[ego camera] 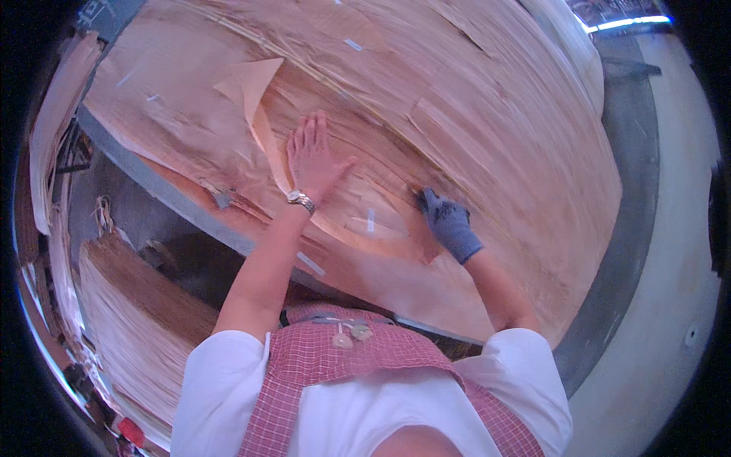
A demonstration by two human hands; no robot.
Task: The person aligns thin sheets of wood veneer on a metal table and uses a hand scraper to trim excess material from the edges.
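Note:
Large sheets of thin wood veneer (514, 143) lie stacked before me. My left hand (316, 157), bare with a metal watch (301, 200) at the wrist, lies flat on the top sheet, fingers spread. A curled, loose veneer strip (265, 134) runs beside and under it, its pointed end standing up. Lower right, my right hand (450, 221) wears a blue-grey work glove with its fingertips dark and bent down at the veneer; whether it grips anything is hidden. Short pale tape pieces (371, 220) stick to the sheets. A long narrow ridge or strip crosses the stack diagonally.
A grey table edge (165, 203) runs along the near left side. Below it stands a pile of veneer sheets (148, 297); more long sheets (57, 131) hang or stand at the far left. A dark grey band and a pale surface (679, 228) lie at the right.

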